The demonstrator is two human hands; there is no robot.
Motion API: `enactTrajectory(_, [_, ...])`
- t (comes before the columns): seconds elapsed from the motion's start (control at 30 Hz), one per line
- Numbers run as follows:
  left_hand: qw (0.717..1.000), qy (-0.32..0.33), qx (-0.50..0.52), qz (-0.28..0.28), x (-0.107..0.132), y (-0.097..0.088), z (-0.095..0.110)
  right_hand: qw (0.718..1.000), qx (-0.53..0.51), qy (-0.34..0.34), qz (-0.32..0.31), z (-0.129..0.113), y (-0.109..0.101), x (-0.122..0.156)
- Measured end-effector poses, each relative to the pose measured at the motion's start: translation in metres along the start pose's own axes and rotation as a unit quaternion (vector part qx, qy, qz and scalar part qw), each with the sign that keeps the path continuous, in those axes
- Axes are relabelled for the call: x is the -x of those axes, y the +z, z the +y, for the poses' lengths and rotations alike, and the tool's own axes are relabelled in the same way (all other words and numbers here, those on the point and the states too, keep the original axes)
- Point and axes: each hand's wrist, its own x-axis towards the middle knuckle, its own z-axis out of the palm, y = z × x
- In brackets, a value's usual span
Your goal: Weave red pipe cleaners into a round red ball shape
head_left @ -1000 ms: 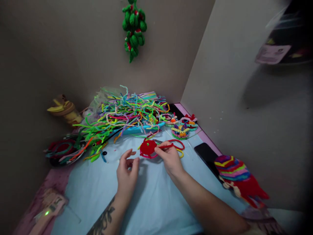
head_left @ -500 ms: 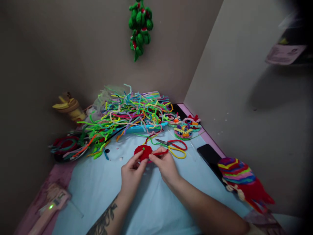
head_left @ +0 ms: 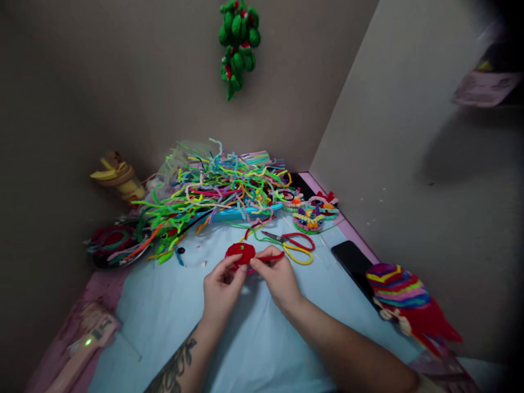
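A round red fuzzy piece [head_left: 241, 252] with a small green spot sits between my hands above the light blue cloth. My left hand [head_left: 223, 281] pinches its lower left edge between thumb and fingers. At the piece's right edge, my right hand [head_left: 278, 275] is closed on a red pipe cleaner [head_left: 273, 256], whose end sticks out to the right past the fingers. Whether that strand joins the round piece is hidden by the fingertips. Just beyond my right hand lie scissors [head_left: 292, 245] with one red and one yellow handle, blades apart.
Behind, a blue tray [head_left: 241, 213] overflows with many-coloured pipe cleaners [head_left: 221, 185]. Small colourful figures [head_left: 309, 218] stand to its right. A black phone [head_left: 354, 265] and a striped crafted piece [head_left: 403, 289] lie at right. A pink glue gun [head_left: 96, 338] with a green light rests at left.
The view has shifted slightly. Both hands keep their grip; the red piece is tilted a little differently, and the strand's end points slightly further right.
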Motion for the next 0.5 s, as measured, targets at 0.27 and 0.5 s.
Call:
enactTrajectory(0.27, [0.999, -0.024, 0.016, 0.029, -0.0001, -0.0017, -0.0024, 1.0, 0.025, -0.012, -0.002, -0.0009, 0.0008, 0.0027])
enactTrajectory(0.5, [0.997, -0.028, 0.041, 0.063, -0.0007, -0.003, 0.003, 0.999, 0.041, -0.012, -0.008, -0.0073, 0.0067, 0.0098])
